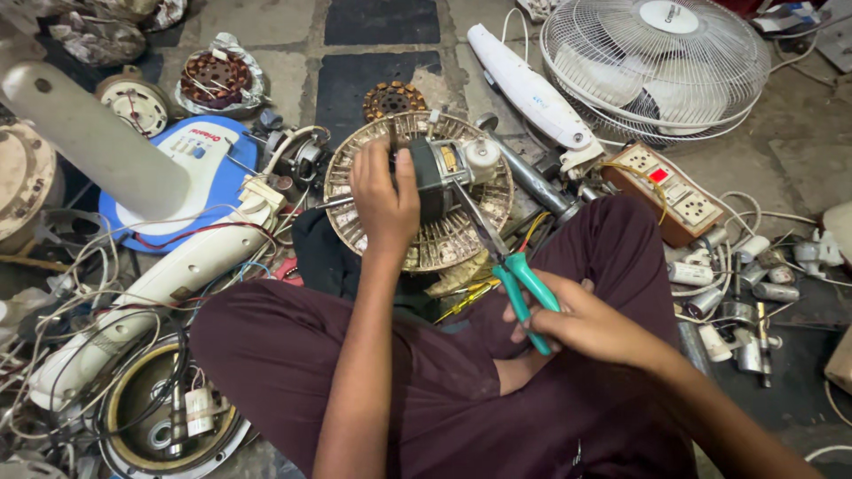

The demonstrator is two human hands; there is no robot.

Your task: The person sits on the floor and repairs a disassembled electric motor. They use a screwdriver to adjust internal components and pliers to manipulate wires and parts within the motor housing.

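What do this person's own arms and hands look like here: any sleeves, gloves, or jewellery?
Both forearms are bare, with no sleeves in view. The left hand and right hand wear no gloves, and no rings, watch or bracelet show. Dark maroon clothing covers the lap beneath.
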